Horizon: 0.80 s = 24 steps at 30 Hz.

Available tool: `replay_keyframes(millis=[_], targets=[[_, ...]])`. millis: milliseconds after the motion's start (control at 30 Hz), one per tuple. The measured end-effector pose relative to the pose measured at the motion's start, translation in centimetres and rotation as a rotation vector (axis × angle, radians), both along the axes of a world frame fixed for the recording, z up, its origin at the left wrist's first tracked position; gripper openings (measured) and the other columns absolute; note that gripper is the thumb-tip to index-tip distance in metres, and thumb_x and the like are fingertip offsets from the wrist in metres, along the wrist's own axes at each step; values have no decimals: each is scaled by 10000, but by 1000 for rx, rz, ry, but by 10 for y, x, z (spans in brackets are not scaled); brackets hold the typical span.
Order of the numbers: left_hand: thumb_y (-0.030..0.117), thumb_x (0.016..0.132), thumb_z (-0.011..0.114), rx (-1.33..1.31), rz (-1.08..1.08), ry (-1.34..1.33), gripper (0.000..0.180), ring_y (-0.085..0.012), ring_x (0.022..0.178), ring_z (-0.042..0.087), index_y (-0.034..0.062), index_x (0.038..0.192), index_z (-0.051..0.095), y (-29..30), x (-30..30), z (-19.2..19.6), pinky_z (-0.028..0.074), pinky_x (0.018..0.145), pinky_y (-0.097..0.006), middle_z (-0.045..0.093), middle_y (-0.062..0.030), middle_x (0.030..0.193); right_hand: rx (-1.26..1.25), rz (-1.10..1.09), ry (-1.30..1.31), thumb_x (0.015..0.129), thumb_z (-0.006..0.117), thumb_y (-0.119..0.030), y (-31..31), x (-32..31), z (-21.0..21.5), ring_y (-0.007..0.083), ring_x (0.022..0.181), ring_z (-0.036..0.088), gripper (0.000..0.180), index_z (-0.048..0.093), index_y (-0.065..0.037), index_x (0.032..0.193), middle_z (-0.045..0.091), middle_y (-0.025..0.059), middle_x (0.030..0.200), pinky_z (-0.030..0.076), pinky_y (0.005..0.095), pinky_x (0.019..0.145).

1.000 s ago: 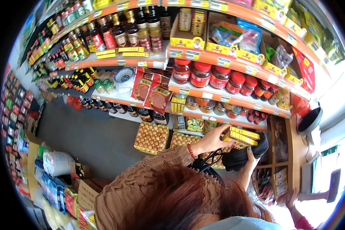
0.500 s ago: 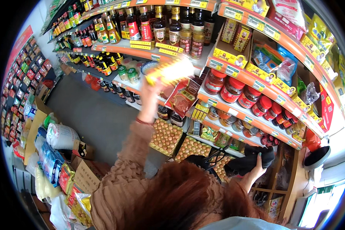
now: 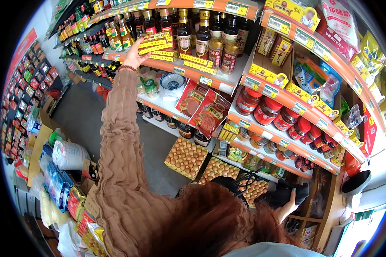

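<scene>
My left hand [image 3: 133, 53] is stretched up to an upper shelf in a crinkled tan sleeve and grips a flat yellow-and-red box [image 3: 155, 42]. The box rests on top of a small stack of like yellow boxes [image 3: 166, 55] on the orange-edged shelf, in front of dark sauce bottles [image 3: 184, 32]. Low at the right, my right hand [image 3: 287, 208] holds a black bag [image 3: 283, 195] near the bottom shelf. My own reddish-brown hair [image 3: 218, 227] fills the lower middle and hides what lies beneath it.
Shelves curve across the view with red-lidded jars [image 3: 270, 113], red packets [image 3: 206, 109] and a blue-and-white bowl [image 3: 172, 81]. Trays of eggs [image 3: 186, 156] sit at floor level. Sacks and boxes [image 3: 66, 156] crowd the left floor beside a rack of small packets [image 3: 21, 85].
My left hand has carried the yellow box from low beside the jars up and left onto the stack on the upper shelf. My right hand stays low on the black bag.
</scene>
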<state>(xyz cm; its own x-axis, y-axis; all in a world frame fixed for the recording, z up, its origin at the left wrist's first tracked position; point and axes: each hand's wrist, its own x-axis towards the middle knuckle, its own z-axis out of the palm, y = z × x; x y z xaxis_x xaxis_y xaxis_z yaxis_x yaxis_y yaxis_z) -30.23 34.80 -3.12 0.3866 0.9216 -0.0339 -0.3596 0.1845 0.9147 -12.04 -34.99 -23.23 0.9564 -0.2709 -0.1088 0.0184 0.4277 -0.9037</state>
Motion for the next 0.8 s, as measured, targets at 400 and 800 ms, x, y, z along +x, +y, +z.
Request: replay_keyframes(millis=[400, 800], targets=[[301, 767, 713, 392, 297, 461, 617, -266, 765, 664, -171, 1095, 487, 47, 70, -29, 593, 545, -315, 599, -198, 1048, -48, -94, 44, 744, 679, 1, -6, -14, -10, 207, 874, 585, 417, 563, -4, 1145, 586, 92, 1049, 507, 318, 768], [26, 850, 546, 1078, 108, 63, 260, -130, 822, 592, 67, 1106, 563, -186, 113, -13, 501, 702, -256, 587, -57, 1028, 74, -175, 79, 714, 619, 22, -12, -17, -3, 252, 804, 619, 390, 551, 18, 1099, 605, 121, 977, 531, 340, 710]])
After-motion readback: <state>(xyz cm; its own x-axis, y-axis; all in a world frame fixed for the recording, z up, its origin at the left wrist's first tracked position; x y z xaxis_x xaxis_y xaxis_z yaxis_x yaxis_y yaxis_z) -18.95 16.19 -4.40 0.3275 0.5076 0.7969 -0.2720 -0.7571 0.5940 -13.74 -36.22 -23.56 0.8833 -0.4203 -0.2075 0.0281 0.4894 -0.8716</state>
